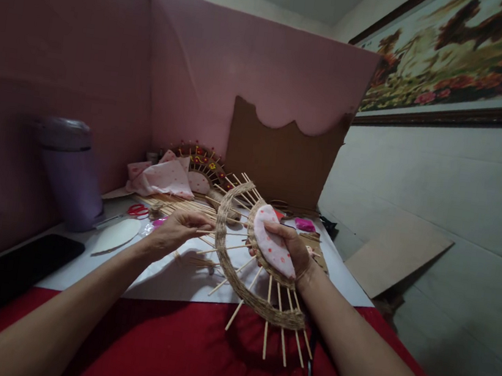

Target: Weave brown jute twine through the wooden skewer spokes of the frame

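Observation:
A half-round craft piece hangs tilted over the table, made of thin wooden sticks fanning out through a band of woven jute twine. At its inner edge is a padded half-disc of pale pink cloth with red spots. My right hand grips this padded part, thumb on the front and the other fingers mostly hidden behind it. At the left side of the fan, my left hand pinches the outer end of one wooden stick between thumb and fingers.
On the white table top are a purple tumbler, red-handled scissors, a pale oval piece, a black phone-like slab and spotted cloth. Behind stand a decorated fan-shaped piece and cut cardboard. Red cloth covers the front.

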The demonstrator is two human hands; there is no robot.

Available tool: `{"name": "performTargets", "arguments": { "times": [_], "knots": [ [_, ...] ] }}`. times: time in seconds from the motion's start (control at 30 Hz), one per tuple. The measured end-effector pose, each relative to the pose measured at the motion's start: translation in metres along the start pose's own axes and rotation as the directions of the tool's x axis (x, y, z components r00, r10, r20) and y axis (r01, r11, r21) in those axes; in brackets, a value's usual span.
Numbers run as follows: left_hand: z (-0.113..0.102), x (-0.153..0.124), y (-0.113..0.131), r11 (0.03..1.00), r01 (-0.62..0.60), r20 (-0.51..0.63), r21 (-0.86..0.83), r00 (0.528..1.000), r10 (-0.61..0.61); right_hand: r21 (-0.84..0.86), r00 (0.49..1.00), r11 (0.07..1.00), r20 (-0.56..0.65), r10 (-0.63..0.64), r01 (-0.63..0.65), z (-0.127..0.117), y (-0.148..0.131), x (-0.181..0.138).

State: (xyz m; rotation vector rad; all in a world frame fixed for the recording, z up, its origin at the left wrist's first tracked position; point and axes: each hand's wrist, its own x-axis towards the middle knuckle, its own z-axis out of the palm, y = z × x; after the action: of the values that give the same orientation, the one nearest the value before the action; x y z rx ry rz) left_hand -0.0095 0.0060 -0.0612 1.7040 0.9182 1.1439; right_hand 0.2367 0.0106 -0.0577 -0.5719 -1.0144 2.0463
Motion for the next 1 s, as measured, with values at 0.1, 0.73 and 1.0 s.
{"name": "performTargets", "arguments": {
  "times": [0.1,0.73,1.0],
  "knots": [
    [-0.003,0.001,0.000,0.994,-0.045,0.049,0.096,0.998,0.041,0.015,0.999,0.999,0.015,-0.032,0.032,-0.001,-0.001,-0.001],
    [-0.017,0.001,0.010,0.947,0.119,-0.138,-0.298,0.976,-0.166,0.011,0.992,0.993,-0.050,0.115,-0.115,0.006,-0.004,-0.004],
    [-0.017,0.000,0.015,0.885,0.140,-0.147,-0.444,0.963,-0.225,-0.040,0.984,0.984,-0.033,0.175,-0.176,-0.004,-0.003,0.001]
  ]
}}
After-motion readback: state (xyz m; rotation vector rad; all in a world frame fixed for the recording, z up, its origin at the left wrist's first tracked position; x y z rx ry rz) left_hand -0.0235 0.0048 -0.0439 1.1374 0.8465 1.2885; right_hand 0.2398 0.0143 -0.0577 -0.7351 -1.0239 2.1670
